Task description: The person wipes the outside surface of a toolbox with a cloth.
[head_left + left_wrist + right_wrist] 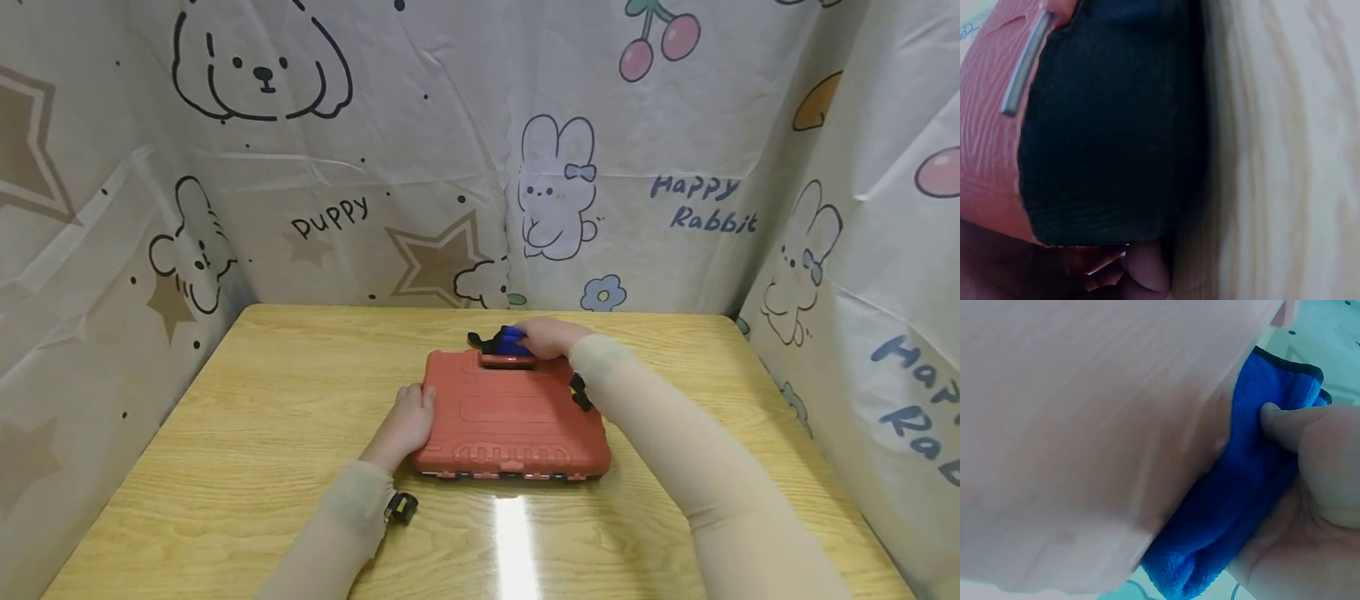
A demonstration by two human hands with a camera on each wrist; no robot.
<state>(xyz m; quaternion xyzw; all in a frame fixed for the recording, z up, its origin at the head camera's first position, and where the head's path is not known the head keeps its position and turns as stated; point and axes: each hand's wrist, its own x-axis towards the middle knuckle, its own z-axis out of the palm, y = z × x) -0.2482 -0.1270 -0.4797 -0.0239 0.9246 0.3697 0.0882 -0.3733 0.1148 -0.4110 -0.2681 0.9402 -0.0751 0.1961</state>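
A red plastic carrying case (517, 425) lies flat on the table, its handle side facing away and its hinged edge toward me. My left hand (408, 421) holds the case by its left side. In the left wrist view the case's dark lower half (1104, 137) stands close by, with a metal hinge pin (1025, 65) above it; the fingers are partly hidden. At the far edge, my right hand (553, 337) grips a folded blue cloth (512, 340) with black trim against the handle side. The thumb (1279, 422) presses on the cloth in the right wrist view.
The wooden table (300, 367) runs around the case on all sides. Behind it and at both sides hangs a white printed curtain (420, 150). Each wrist wears a small black camera, one of them (402, 507) near the case's front left corner.
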